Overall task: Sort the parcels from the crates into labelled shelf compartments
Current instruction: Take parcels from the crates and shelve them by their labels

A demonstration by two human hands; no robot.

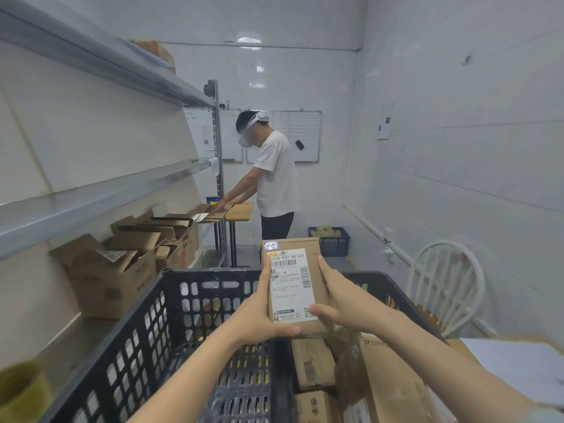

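Gripping a labelled parcel (293,285) with left hand (259,312) and right hand (338,303) above a crate (171,303).

Both forearms were bare down to the left hand (259,315) and right hand (338,303). A pale greenish sleeve edge (553,415) showed at the right arm's top.

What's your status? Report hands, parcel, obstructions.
Left hand, right hand grip labelled parcel above black crate. More parcels in crate. Second person ahead by shelf end.
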